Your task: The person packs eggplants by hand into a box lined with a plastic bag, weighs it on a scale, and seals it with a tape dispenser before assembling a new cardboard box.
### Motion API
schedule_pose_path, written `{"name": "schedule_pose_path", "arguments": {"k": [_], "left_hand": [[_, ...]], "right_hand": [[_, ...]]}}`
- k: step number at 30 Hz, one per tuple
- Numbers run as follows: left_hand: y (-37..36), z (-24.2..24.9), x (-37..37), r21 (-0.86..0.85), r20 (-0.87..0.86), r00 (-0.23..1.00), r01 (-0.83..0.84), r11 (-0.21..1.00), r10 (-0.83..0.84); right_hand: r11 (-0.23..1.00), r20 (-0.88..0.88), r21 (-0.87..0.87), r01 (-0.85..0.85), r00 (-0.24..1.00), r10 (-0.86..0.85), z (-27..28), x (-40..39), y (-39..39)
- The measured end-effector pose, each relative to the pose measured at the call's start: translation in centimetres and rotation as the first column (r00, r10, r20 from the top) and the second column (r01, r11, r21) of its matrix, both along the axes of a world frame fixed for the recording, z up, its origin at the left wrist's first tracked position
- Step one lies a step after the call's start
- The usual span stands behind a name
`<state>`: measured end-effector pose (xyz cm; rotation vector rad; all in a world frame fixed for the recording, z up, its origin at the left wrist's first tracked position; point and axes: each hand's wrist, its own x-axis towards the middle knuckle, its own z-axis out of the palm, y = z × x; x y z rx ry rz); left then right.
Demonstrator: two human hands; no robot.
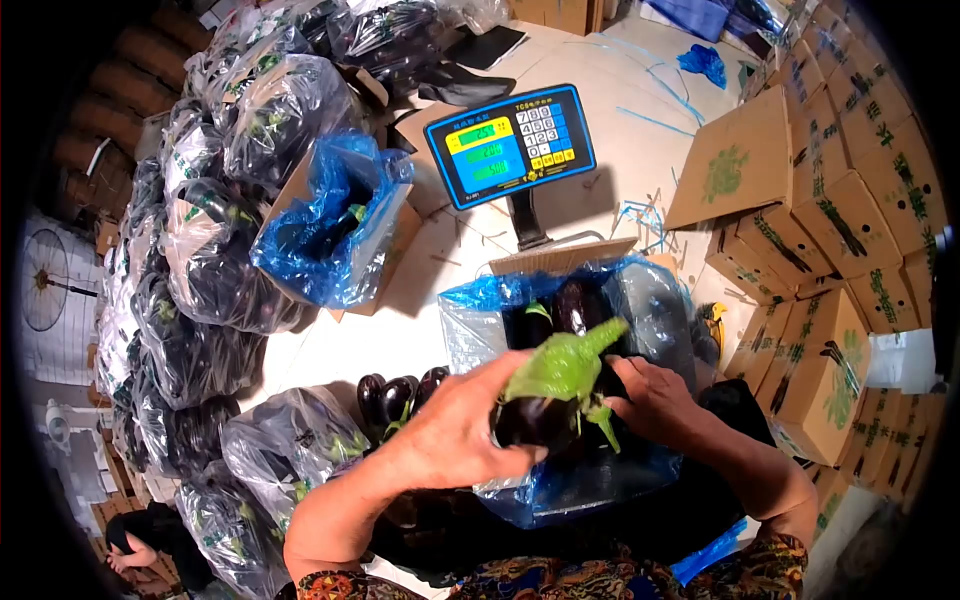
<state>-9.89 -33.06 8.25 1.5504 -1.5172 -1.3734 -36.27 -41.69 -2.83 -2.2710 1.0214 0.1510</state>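
My left hand (455, 425) is wrapped round a dark purple eggplant (530, 422), its large green cap and stem pointing up and to the right. Beside it, my right hand (655, 395) is closed on a second eggplant (603, 382), mostly hidden, with a smaller green stem. Both hands are above an open carton lined with blue plastic (470, 330). Inside the carton lies another eggplant (580, 305), near its far side. Behind the carton stands a scale display (510, 145) with lit green readouts.
A second blue-lined carton (390, 265) stands at the left. Clear bags of eggplants (225, 240) are piled along the left, with loose eggplants (395, 398) nearer me. Stacked cartons (840, 190) line the right side. Blue strapping (655, 85) lies on the floor.
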Motion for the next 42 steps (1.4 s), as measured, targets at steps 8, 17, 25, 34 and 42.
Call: {"name": "schedule_pose_path", "arguments": {"k": [8,17,25,34,42], "left_hand": [[1.2,1.2,6.6,-0.118,0.058,0.928,-0.360,0.926,0.368],[10.4,-15.7,13.8,-0.345,0.333,0.764,-0.447,0.826,0.552],[12.9,-26.6,13.0,-0.519,0.658,0.569,-0.131,0.844,0.493],[14.6,-28.9,9.0,-0.398,0.345,0.668,-0.532,0.747,0.659],[28.2,-13.5,7.6,0.102,-0.269,0.365,-0.909,0.403,0.891]], "right_hand": [[0.997,-0.250,0.081,-0.006,0.968,0.027,1.1,1.3,0.7],[0.995,-0.359,0.019,-0.101,0.928,0.101,-0.9,1.9,0.8],[0.999,-0.328,-0.017,-0.045,0.944,0.037,-1.2,2.6,1.4],[0.991,0.030,-0.135,-0.013,0.999,0.017,0.1,4.6,1.0],[0.881,0.280,0.471,-0.030,0.953,-0.118,4.8,13.8,3.8]]}}
